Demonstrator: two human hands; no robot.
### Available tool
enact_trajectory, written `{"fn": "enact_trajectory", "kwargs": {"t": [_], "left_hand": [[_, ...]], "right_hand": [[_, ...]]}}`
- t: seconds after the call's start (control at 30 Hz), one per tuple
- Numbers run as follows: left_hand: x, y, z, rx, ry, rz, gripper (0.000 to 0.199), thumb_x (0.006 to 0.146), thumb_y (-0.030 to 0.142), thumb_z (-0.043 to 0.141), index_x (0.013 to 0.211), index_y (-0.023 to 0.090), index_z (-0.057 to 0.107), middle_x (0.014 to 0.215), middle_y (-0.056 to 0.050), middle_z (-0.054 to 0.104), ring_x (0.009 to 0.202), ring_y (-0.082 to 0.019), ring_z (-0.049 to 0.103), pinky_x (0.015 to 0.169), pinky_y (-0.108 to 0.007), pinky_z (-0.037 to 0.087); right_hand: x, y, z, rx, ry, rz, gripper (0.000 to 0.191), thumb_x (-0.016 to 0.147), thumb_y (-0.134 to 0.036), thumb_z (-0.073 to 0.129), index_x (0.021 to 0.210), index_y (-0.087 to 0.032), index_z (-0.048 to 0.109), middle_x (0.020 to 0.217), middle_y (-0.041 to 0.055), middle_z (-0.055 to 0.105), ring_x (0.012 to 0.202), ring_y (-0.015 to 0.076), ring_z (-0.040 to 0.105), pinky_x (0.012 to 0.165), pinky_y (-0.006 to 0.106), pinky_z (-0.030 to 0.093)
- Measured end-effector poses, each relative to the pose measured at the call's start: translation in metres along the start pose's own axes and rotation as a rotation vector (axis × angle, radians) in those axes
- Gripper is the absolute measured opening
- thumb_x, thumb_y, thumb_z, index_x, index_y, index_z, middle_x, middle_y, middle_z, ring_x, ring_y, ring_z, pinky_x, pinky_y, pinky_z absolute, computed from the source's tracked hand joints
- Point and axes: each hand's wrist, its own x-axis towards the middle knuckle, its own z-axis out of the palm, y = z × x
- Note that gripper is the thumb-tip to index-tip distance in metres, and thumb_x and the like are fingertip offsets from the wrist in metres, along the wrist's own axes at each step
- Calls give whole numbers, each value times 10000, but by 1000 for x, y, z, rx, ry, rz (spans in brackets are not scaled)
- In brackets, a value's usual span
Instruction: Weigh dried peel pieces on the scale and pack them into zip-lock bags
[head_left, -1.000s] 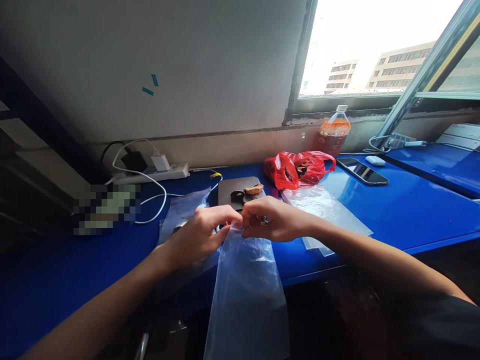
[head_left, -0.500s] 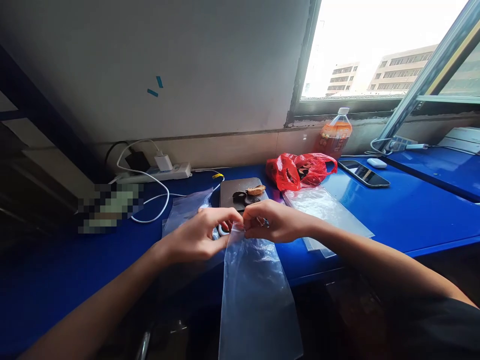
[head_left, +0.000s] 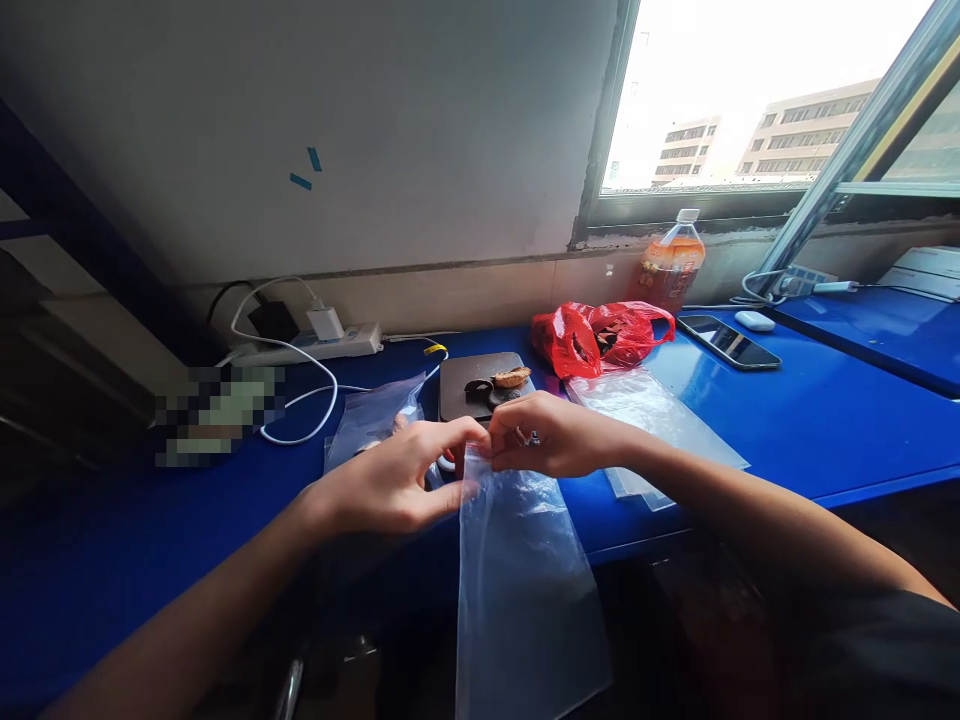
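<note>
I have the left hand (head_left: 394, 475) at nine o'clock and the right hand (head_left: 555, 435) at three o'clock, counted from the point where their fingertips come together. Between them is the clear bag (head_left: 529, 590), which hangs towards six o'clock, in front of the table (head_left: 847, 425) and down to the lower border of my view. The right hand is closed narrowly, with thumb and forefinger pinching the top edge of the bag. The left hand makes a small gap between thumb and forefinger; both tips are at the upper left corner of the bag, but I cannot tell whether they grip it. At twelve o'clock, just behind the fingers, I see a dark plate (head_left: 456, 375); on it lie a brown piece (head_left: 512, 377) and some black pieces (head_left: 478, 391), partly covered by the right hand. Near ten o'clock lies another bag (head_left: 375, 410) with brownish contents, half behind the left hand, and farther in that direction a power strip (head_left: 341, 347). At three o'clock, partly under the right forearm, are flat bags (head_left: 660, 425). Towards two o'clock stands a crumpled red bag (head_left: 566, 340), with an upright bottle (head_left: 671, 270) behind it. Between two and three o'clock lies a phone (head_left: 729, 342), beside a small white case (head_left: 754, 321).
</note>
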Motion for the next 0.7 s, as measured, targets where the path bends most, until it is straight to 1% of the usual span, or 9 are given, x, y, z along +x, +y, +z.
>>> {"fn": "enact_trajectory", "kwargs": {"t": [0.07, 0.13, 0.27, 0.4, 0.47, 0.6, 0.7], "left_hand": [[2, -2, 2, -15, 49, 15, 239, 900, 325, 578, 1109, 211, 605, 1039, -34, 697, 924, -198, 643, 833, -333, 481], [5, -4, 4, -56, 94, 50, 185, 911, 312, 570, 1050, 210, 637, 971, -20, 711, 855, -171, 654, 797, -300, 490], [8, -7, 8, -139, 132, 110, 108, 893, 241, 580, 886, 181, 669, 851, -20, 711, 776, -148, 647, 701, -246, 487], [8, -7, 9, -227, 141, 116, 135, 900, 231, 594, 801, 172, 664, 794, -10, 689, 720, -122, 625, 679, -221, 480], [8, -7, 8, -280, 155, 134, 126, 893, 233, 609, 792, 175, 657, 769, 0, 677, 698, -115, 617, 679, -219, 482], [8, -11, 4, -387, 222, 139, 114, 872, 258, 641, 796, 175, 647, 742, 6, 640, 660, -110, 596, 660, -220, 487], [9, -13, 0, -432, 222, 107, 169, 840, 325, 677, 784, 171, 632, 717, 5, 606, 637, -113, 567, 629, -223, 484]], "right_hand": [[0, 0, -2, 63, 22, 32, 74, 812, -180, 688, 816, -111, 662, 696, -2, 615, 587, 75, 516, 534, 200, 395], [1, 0, -3, 139, 8, 60, 115, 799, -224, 717, 812, -120, 669, 676, -13, 609, 586, 75, 511, 532, 199, 393], [1, -2, -3, 309, -99, 65, 184, 797, -287, 728, 795, -120, 649, 655, -28, 581, 576, 69, 474, 512, 198, 359], [1, 2, -3, 428, -169, 58, 224, 815, -325, 718, 820, -120, 627, 660, -35, 545, 582, 70, 447, 515, 204, 332], [2, 5, -1, 500, -160, 44, 236, 816, -336, 722, 844, -127, 617, 687, -35, 539, 606, 75, 448, 537, 208, 335], [5, 11, 9, 696, -103, 37, 290, 783, -345, 759, 894, -152, 573, 821, -25, 549, 684, 77, 463, 597, 206, 360], [6, 12, 15, 807, -137, 77, 339, 760, -327, 780, 928, -168, 532, 818, -36, 543, 715, 79, 487, 629, 199, 382]]}}
